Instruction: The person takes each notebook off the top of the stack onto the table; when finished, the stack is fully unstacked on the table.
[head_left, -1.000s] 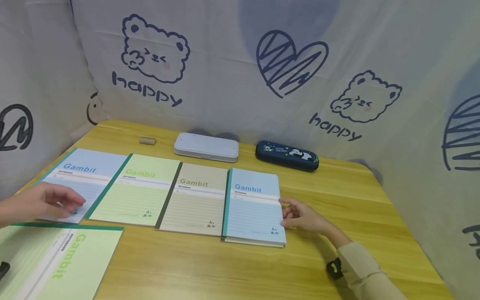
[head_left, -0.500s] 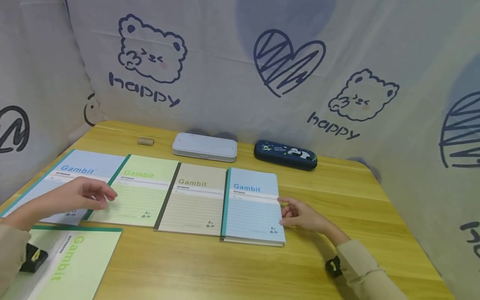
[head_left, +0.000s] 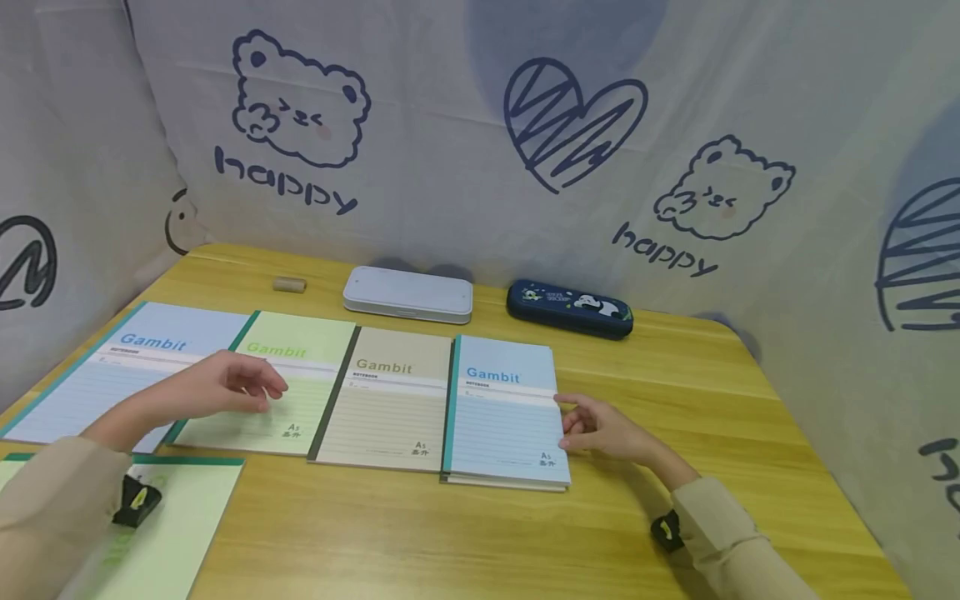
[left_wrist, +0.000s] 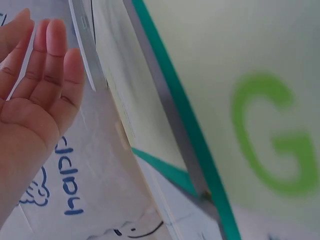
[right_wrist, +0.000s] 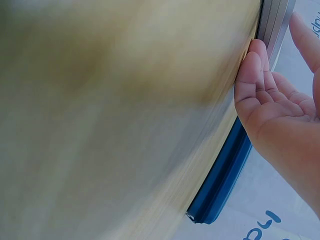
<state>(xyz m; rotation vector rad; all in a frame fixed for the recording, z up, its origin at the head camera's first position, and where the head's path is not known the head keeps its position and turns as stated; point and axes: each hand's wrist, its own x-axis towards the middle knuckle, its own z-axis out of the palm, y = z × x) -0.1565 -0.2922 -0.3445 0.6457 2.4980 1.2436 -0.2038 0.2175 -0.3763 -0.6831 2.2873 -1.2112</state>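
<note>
"Yellow wood table (head_left: 360, 542): what's on it?"
"Green-spined notebook (head_left: 187, 525), lower left. Above it, from the left edge to just past centre: blue notebook (head_left: 97, 379), pale green notebook (head_left: 300, 404), beige notebook (head_left: 378, 408), blue-topped stack (head_left: 502, 417)."
"Containers?"
"White case (head_left: 408, 293), frame centre; navy panda case (head_left: 570, 310), right of it. Both closed, contents hidden."
"Hands?"
"Left hand (head_left: 225, 385), fingers loosely bent, over the pale green notebook; right hand (head_left: 607, 429), relaxed, fingertips touching the stack's right edge."
"Smallest?"
"Tan cylinder (head_left: 289, 284), left of centre."
</note>
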